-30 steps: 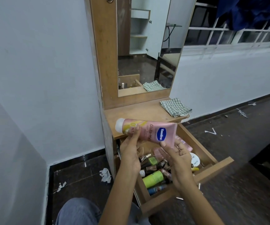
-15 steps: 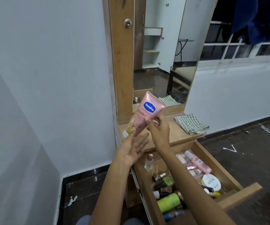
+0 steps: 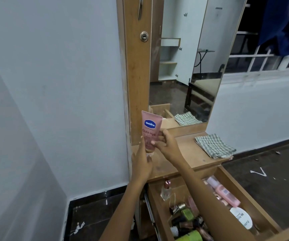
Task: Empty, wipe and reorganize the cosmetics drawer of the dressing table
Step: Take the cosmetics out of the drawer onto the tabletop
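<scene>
Both hands: your left hand (image 3: 142,162) and right hand (image 3: 166,145) clasp the Vaseline tube (image 3: 150,130), frame centre | soft, light, tippy on its cap | hold mid-body.

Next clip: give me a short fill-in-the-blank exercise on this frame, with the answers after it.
1. The pink Vaseline tube stands with its cap pointing ____.
2. Both hands, left hand and right hand, hold the ____.
3. The folded checked cloth lies on the wooden dressing-table top, to the ____ of the tube.
4. The wooden drawer below is ____.

Answers: down; tube; right; open
</scene>
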The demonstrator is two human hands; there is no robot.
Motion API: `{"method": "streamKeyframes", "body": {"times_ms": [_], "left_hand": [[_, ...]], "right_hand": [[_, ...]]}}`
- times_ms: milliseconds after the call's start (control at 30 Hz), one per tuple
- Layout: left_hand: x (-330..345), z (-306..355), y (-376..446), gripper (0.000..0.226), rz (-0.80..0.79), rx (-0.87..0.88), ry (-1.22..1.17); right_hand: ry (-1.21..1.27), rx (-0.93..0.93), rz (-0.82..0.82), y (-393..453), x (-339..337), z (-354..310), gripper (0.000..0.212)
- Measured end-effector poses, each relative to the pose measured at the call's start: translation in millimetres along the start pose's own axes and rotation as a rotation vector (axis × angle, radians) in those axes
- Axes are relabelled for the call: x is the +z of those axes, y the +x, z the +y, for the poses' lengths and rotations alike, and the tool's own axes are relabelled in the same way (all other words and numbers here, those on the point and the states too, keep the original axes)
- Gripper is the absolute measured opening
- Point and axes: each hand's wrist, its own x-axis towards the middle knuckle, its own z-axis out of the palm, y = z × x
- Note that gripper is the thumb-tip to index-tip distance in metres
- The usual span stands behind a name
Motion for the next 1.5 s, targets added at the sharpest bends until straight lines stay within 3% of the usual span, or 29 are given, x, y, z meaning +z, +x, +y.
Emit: {"method": "streamKeyframes", "body": {"times_ms": [233, 433, 567, 667, 767, 900, 1067, 1333, 1500], "left_hand": [[4.2, -15.5, -5.7, 0.079, -0.001, 0.055, 0.112], [-7.1, -21.3, -29.5, 0.060, 0.004, 0.131, 0.387], [-7.9, -28.7, -68.8, 0.052, 0.001, 0.179, 0.547], [-1.8, -31.3, -94.1, 0.052, -0.011, 0.226, 0.622], [3.2, -32.7, -102.9, 0.054, -0.031, 0.222, 0.663], [4.8, -33.0, -103.1, 0.058, -0.056, 0.185, 0.701], [7.4, -36.1, -107.2, 0.062, -0.093, 0.190, 0.696], [7.4, -31.8, -105.5, 0.065, -0.135, 0.159, 0.730], [6.1, -26.7, -103.6, 0.063, -0.168, 0.161, 0.767]], "right_hand": [[-0.024, 0.038, -0.038, 1.1, 14.2, 17.5, 0.043], [-0.128, 0.076, -0.013, -22.2, -6.7, 12.8, 0.052], [-0.194, 0.077, 0.181, -74.2, -34.0, 12.9, 0.020], [-0.251, 0.122, 0.180, -116.4, -46.6, 20.5, 0.009], [-0.338, 0.266, 0.159, -137.4, -44.9, 34.6, 0.020], [-0.600, 0.393, -0.034, -139.0, -20.7, 49.7, 0.034], [-0.787, 0.394, 0.030, -132.4, 2.9, 59.6, 0.037], [-0.728, 0.352, -0.007, -144.0, -15.1, 34.2, 0.022], [-0.587, 0.270, 0.074, -138.5, -35.6, -11.0, 0.018]]}}
